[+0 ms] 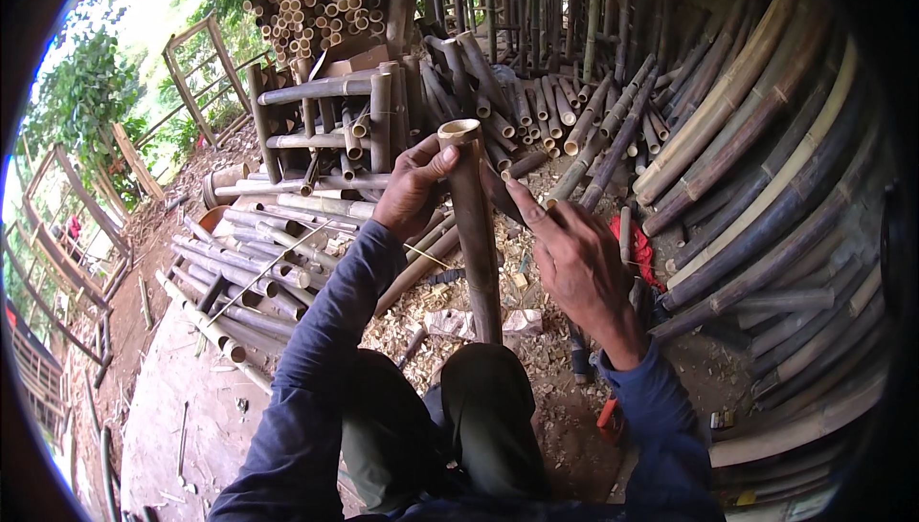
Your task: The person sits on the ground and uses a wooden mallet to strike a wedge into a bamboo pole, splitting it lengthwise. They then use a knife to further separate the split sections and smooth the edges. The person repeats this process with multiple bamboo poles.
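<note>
I held the bamboo pole (476, 235) upright on my knee, my left hand (412, 187) closed around its top and my right hand (574, 259) open beside it, so next I likely needed a firmer grip.

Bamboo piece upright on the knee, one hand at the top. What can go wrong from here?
1. The left hand grips only the top of the upright bamboo pole; the right hand looks open beside it, so the pole may tip or twist.
2. Its base sits by the knee, so it might slip off.
3. Wood shavings and loose bamboo offcuts lie around the feet: possible slipping underfoot.
</note>
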Tool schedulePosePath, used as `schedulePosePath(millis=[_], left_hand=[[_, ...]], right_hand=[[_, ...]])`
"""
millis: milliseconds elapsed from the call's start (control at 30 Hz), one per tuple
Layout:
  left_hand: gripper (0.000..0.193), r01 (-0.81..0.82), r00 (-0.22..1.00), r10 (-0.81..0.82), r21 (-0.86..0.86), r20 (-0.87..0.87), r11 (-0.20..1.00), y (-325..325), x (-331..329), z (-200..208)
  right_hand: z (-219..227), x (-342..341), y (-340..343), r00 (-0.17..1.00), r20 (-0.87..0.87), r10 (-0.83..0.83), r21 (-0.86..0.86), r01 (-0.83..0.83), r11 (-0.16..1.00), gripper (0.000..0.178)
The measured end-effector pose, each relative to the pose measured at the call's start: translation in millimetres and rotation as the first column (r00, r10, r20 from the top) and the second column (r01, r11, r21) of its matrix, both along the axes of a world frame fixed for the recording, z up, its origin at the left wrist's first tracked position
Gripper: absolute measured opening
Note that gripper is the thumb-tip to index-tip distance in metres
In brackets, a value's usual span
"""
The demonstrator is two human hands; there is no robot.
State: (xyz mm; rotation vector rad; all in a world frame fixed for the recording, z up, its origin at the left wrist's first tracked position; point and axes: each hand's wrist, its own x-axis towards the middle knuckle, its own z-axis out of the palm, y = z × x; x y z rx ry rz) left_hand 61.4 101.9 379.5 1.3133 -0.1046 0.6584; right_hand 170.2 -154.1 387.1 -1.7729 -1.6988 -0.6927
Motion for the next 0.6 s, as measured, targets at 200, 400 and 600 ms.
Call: schedulePosePath(millis=[200, 400, 600], left_hand=[[0.056, 0.044, 0.998, -0.044, 0.0, 0.053, 0.999, -9, 1, 0], [0.065, 0.044, 0.999, -0.045, 0.018, 0.03, 0.999, -4, -1, 2], [0.051, -0.044, 0.999, 0.045, -0.037, 0.021, 0.998, 2, 2, -3]], right_hand=[[6, 1, 9, 0.999, 0.016, -0.029, 0.009, 0.029, 1.0, 0.077], [15, -1, 12, 0.998, 0.056, -0.043, -0.012, 0.043, 0.999, 0.074], [-31, 11, 8, 0.993, 0.122, 0.012, -0.132, 0.004, 0.991, 0.074]])
